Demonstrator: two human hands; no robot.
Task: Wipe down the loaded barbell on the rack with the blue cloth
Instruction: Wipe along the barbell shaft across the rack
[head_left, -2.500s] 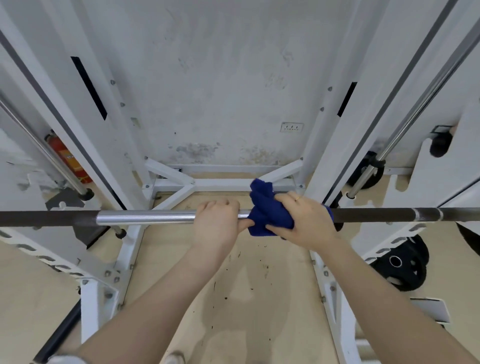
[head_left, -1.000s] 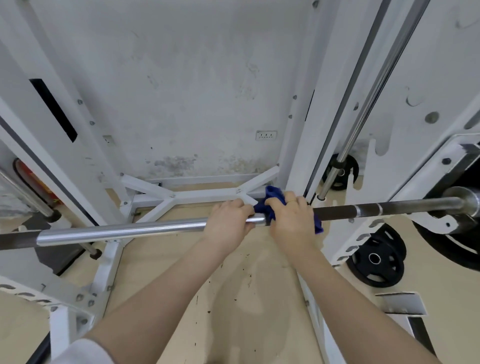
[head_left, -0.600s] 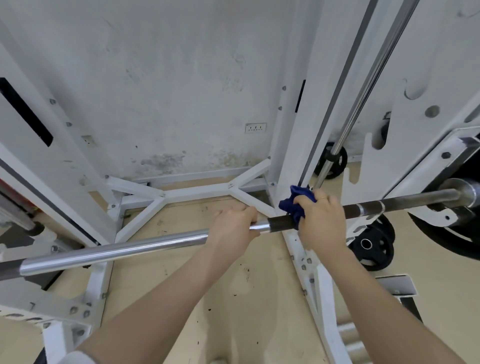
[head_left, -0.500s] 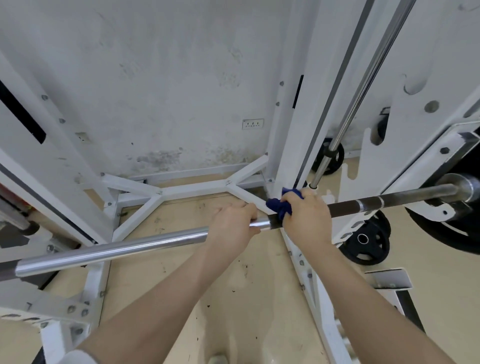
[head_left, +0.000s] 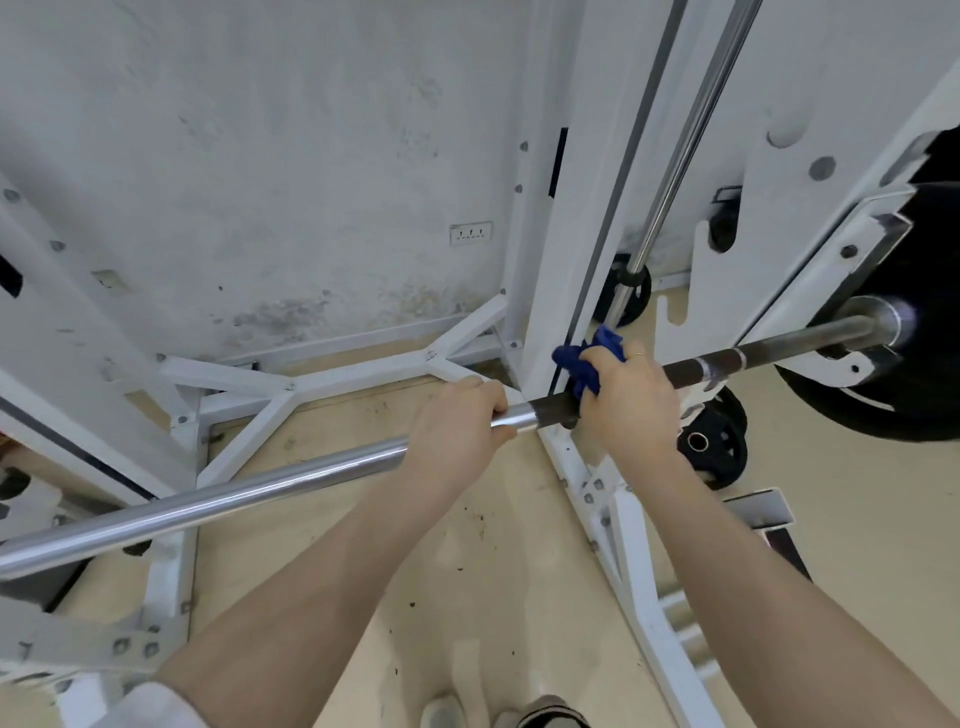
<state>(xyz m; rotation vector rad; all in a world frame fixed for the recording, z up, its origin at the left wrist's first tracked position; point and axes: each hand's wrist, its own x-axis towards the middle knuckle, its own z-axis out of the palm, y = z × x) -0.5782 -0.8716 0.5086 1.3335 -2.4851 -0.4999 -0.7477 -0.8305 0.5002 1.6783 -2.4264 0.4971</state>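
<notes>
Barbell (head_left: 260, 486): left hand (head_left: 457, 431) wrapped round shaft; right hand (head_left: 631, 400) clutches blue cloth (head_left: 584, 364) against it.

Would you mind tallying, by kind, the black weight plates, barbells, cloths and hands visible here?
Black weight plates: 3 (one loaded, one on the floor, one behind the upright)
Barbell: 1
Blue cloth: 1
Hands: 2 (left hand, right hand)
Total: 7
</notes>
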